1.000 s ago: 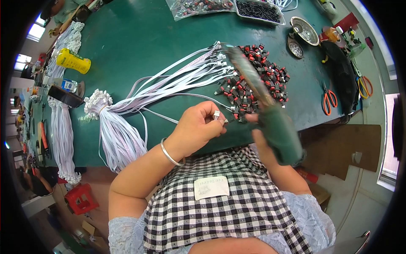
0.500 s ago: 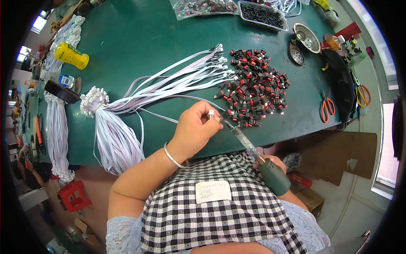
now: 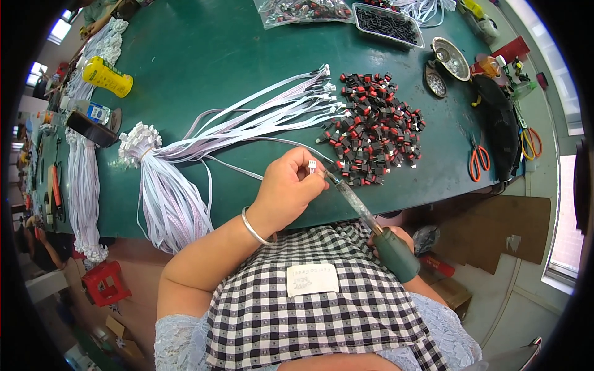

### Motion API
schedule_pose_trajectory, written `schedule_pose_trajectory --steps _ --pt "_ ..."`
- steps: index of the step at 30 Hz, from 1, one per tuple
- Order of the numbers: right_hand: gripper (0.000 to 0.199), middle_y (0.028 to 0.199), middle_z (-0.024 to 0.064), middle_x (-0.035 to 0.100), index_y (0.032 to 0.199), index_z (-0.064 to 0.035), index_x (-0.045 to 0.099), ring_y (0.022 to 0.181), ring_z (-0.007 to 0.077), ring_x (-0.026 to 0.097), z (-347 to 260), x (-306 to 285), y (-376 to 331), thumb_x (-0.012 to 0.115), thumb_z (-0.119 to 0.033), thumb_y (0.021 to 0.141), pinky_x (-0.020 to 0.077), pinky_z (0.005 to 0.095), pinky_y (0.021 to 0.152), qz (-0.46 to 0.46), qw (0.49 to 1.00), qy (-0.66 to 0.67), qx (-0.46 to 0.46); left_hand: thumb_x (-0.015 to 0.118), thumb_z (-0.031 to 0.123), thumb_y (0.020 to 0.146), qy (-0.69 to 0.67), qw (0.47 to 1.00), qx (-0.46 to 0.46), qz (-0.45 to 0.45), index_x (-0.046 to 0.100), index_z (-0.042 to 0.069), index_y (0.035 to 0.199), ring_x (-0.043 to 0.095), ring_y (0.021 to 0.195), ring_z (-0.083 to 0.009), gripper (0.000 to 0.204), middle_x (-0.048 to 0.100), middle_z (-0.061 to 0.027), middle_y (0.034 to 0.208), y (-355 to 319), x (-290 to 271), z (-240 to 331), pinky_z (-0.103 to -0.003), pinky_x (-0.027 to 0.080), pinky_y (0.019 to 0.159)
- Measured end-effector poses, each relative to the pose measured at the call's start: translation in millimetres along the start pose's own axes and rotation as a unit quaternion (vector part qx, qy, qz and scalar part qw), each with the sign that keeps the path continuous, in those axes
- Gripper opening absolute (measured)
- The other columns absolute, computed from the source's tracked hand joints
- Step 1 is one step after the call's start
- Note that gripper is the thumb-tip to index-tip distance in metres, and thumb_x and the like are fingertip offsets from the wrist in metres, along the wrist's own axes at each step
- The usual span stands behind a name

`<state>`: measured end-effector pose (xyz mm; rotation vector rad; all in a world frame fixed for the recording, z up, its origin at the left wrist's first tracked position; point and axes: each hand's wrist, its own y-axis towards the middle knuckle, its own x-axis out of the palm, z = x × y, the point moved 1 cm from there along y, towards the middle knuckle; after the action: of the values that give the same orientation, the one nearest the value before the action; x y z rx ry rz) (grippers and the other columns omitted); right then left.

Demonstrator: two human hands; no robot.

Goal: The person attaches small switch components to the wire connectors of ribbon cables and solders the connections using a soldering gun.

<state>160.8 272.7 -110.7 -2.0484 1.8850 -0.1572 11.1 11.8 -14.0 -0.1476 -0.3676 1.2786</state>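
Observation:
My left hand point(image 3: 286, 188), a bangle at its wrist, is closed in a pinch near the table's front edge. A small white connector point(image 3: 312, 165) with short leads stands up between its thumb and forefinger. My right hand point(image 3: 403, 237) grips the green handle of a soldering iron point(image 3: 359, 205), and the handle hides most of its fingers. The iron slants up to the left, its tip right at my left fingertips. Whatever the tip touches there is too small to make out. Just beyond lies a heap of black-and-red rocker switches point(image 3: 378, 133).
A bundle of white ribbon cables point(image 3: 170, 198) with white connectors fans out at the left. Farther off are a bag of parts point(image 3: 303, 11), a tub of black pieces point(image 3: 388, 26) and metal dishes point(image 3: 450, 59). Orange-handled scissors point(image 3: 478, 162) lie at the right.
The soldering iron's tip has come slightly up and left, closer to my left fingertips. My left hand keeps its pinch on the connector. The whole view has shifted a little.

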Motion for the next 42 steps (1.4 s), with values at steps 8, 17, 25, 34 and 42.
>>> schedule_pose_trajectory --steps 8,17,25,34,42 --pt "0.050 0.089 0.0155 0.059 0.110 -0.0002 0.046 0.078 0.0262 0.061 -21 5 4 0.069 -0.007 0.067 0.0486 0.0315 0.070 0.013 0.977 0.093 0.189 0.051 0.011 0.084 -0.017 1.000 -0.008 -0.011 0.048 0.004 0.081 0.055 0.069 -0.0118 0.009 0.054 -0.0048 0.078 1 -2 -1 -0.024 0.044 0.061" --pt "0.029 0.088 0.0136 0.059 0.109 0.0004 0.050 0.079 0.0172 0.058 -82 26 30 0.054 -0.005 0.080 0.0478 0.0293 0.071 0.029 0.935 0.343 -0.084 0.052 0.007 0.083 -0.016 0.999 -0.042 -0.021 0.049 0.003 0.081 0.055 0.069 -0.0127 0.006 0.054 -0.0051 0.080 -5 -1 6 -0.024 0.044 0.060" --pt "0.028 0.087 0.0037 0.056 0.101 -0.0019 0.050 0.079 0.0092 0.054 -146 80 70 0.060 0.000 0.075 0.0447 0.0233 0.070 0.062 0.964 0.209 -0.154 0.055 0.002 0.079 0.038 0.992 -0.054 -0.112 0.049 0.004 0.081 0.055 0.071 -0.0107 0.006 0.054 -0.0039 0.083 -18 -1 11 -0.022 0.045 0.063" --pt "0.018 0.084 0.0007 0.054 0.094 -0.0029 0.053 0.074 0.0075 0.051 -132 69 61 0.060 -0.005 0.078 0.0428 0.0228 0.065 0.053 0.976 0.210 -0.019 0.057 -0.004 0.074 0.074 0.988 0.019 -0.135 0.049 0.005 0.085 0.046 0.073 -0.0069 0.016 0.049 -0.0015 0.083 -22 -9 17 -0.020 0.038 0.066" --pt "0.020 0.085 0.0008 0.054 0.095 -0.0028 0.052 0.074 0.0076 0.052 -127 75 58 0.060 -0.004 0.077 0.0433 0.0231 0.065 0.055 0.982 0.178 -0.033 0.059 -0.008 0.071 -0.021 0.992 -0.045 -0.118 0.048 0.005 0.088 0.047 0.073 -0.0061 0.024 0.051 -0.0020 0.083 -18 -3 12 -0.018 0.039 0.063"
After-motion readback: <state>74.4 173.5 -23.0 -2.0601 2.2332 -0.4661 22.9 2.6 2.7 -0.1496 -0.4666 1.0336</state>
